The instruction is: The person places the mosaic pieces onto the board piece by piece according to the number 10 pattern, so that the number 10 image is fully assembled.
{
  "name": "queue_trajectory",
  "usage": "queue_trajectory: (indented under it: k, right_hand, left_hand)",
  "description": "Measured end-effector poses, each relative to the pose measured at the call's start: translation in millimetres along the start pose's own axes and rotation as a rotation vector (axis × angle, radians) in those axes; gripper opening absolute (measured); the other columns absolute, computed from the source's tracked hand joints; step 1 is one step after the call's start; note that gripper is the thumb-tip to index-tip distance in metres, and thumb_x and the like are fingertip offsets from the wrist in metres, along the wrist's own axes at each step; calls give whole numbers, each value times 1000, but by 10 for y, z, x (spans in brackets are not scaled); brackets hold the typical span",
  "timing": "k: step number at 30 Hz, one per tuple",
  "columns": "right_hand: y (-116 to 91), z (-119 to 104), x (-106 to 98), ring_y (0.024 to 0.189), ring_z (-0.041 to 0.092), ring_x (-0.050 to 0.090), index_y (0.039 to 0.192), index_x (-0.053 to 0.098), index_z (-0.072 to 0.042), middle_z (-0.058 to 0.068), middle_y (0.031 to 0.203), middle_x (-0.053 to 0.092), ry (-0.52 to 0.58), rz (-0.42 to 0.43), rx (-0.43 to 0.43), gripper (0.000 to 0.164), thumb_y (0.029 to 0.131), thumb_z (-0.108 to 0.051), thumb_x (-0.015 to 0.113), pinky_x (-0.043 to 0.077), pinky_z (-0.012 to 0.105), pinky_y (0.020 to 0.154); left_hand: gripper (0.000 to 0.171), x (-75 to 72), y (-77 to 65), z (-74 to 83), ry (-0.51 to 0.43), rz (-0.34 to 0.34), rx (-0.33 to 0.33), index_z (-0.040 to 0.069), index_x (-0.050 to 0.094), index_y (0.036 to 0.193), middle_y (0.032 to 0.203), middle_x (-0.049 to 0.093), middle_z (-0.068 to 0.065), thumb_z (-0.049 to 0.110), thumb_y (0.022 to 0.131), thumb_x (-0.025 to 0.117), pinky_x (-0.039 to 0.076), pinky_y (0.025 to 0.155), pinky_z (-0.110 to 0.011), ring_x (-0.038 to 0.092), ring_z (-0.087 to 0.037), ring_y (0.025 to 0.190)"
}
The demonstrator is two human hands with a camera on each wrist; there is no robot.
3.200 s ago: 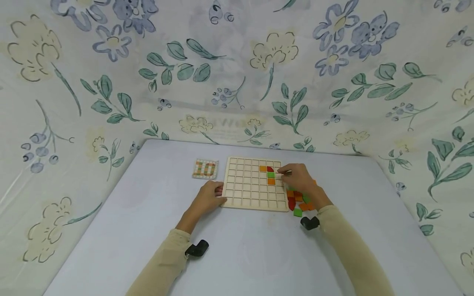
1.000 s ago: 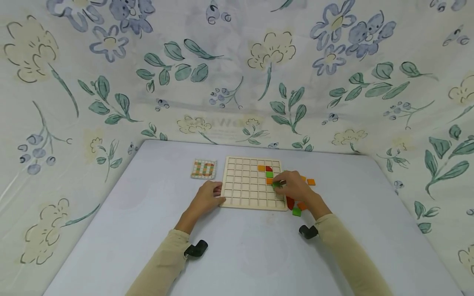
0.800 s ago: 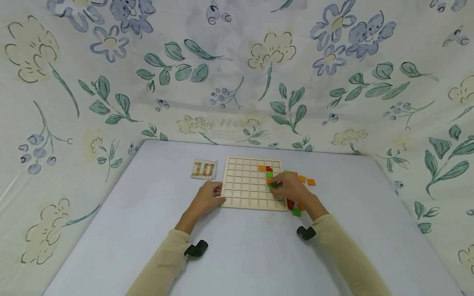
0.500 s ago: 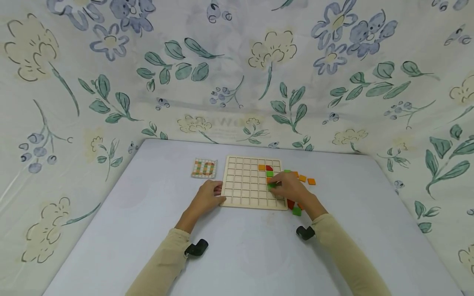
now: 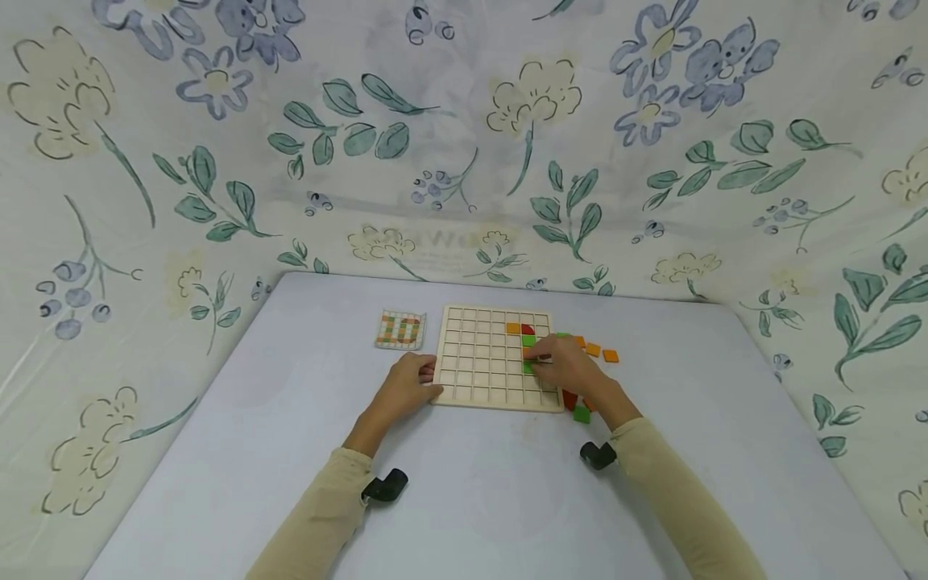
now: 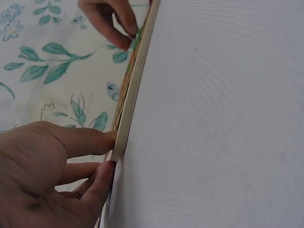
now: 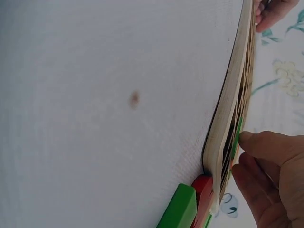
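Observation:
A pale wooden grid board lies on the white table. At its left side my left hand holds the edge near the front corner, thumb and fingers on the rim in the left wrist view. My right hand is over the board's right part, its thumb and fingers at a green tile, which sits at a cell below an orange tile that the fingers partly cover. Farther back on the board are a green tile, a red rounded tile and an orange tile.
A small pattern card lies left of the board. Loose orange tiles, red pieces and a green tile lie to the right, partly hidden by the right hand. A floral cloth hangs behind the table.
My right hand has moved from the board's right edge forward and left with a green tile, which has come down into the grid below the orange one. My left hand stays at the board.

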State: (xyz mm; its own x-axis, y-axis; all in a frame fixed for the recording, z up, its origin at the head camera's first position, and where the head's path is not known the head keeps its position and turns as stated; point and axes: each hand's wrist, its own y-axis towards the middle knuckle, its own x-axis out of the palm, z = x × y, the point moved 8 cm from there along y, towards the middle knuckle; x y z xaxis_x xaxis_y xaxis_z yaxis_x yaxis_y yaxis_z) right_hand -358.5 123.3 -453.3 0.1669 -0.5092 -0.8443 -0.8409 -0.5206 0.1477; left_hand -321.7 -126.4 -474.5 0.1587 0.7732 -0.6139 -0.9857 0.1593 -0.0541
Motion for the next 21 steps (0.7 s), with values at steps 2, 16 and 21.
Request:
queue_trajectory:
  k: [2,16,21]
  right_hand:
    - [-6,5,-6,95,18,64,104,77,-6,3,103,72,3,3,-2,19,86,-7,70,57,30,80]
    - [-257,174,-279,92,20,64,105,75,-2,7,101,70,2,51,149,18,87,-5,71,57,34,82]
    - [-383,242,-298,85,17,61,99,76,-3,3,93,69,-24,-6,198,15,86,-9,73,58,31,77]
  left_hand:
    - [55,3,6,6,4,-2,1,-12,52,131,112,54,-17,0,82,74,54,90,-32,60,-26,104]
    - [56,21,20,-21,7,4,-5,-11,53,132,113,55,-17,1,82,75,54,91,-32,60,-25,105]
    - [55,18,27,-22,12,3,5,-11,53,131,113,55,-17,1,82,74,53,90,-32,60,-25,104]
